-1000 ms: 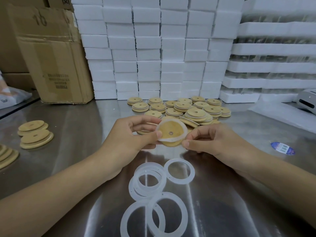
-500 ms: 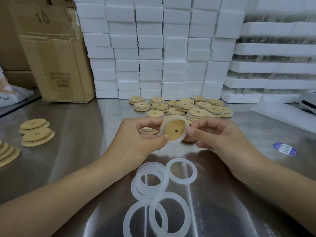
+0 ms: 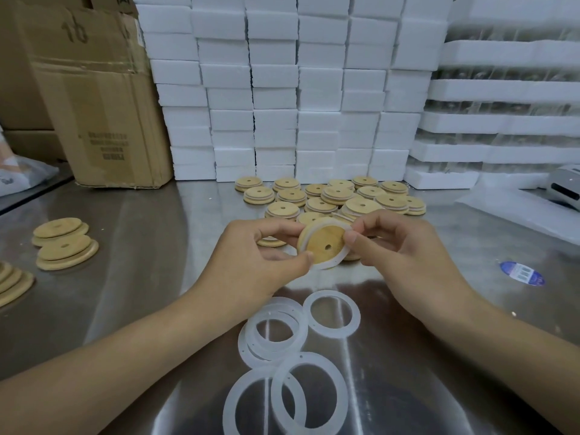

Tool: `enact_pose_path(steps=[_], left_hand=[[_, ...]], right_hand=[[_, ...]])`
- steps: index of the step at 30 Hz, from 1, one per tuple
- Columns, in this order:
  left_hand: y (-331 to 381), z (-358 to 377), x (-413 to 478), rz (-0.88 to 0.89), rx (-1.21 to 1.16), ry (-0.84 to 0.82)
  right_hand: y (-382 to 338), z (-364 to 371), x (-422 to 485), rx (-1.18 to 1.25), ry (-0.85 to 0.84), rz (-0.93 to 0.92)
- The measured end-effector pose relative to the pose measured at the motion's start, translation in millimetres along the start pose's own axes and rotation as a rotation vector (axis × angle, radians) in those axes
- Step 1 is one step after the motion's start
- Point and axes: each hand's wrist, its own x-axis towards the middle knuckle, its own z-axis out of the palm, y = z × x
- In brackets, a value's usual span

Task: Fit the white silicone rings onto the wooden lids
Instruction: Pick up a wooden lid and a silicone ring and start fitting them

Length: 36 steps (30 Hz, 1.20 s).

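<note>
Both hands meet above the steel table (image 3: 150,277), holding one wooden lid (image 3: 324,246) tilted up so that the face with the small hole looks back at the person. The left hand (image 3: 251,262) has thumb and fingers closed on the lid's rim at about eight o'clock. The right hand (image 3: 405,255) pinches the white silicone ring (image 3: 329,264) against the rim at two o'clock. The ring runs around the lid's edge. From the hands, loose rings (image 3: 354,320) lie at six o'clock, a heap of lids (image 3: 337,194) at twelve, and two more lids (image 3: 67,249) at nine.

Loose rings (image 3: 292,356) on table (image 3: 150,265), lid pile (image 3: 332,196) behind.
</note>
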Motion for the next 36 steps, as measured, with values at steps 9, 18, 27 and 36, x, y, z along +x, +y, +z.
enact_pose_path(steps=[9,18,27,36], left_hand=[[1.6,-3.1,3.7,-0.130,-0.247,0.046],[2.5,-2.6,3.0,-0.163,-0.310,0.027],[2.3,-2.0,0.6,-0.226,-0.447,0.041],[0.7,-0.3,-0.2,-0.182,-0.423,0.035]], right_hand=[[-7.1,-5.0,6.1,0.134,-0.090,0.266],[-7.3,-3.5,4.3,0.142,-0.085,0.258],[-13.2,-6.0,8.1,0.174,-0.183,0.289],[-13.3,-5.6,0.9,0.133,-0.179,0.327]])
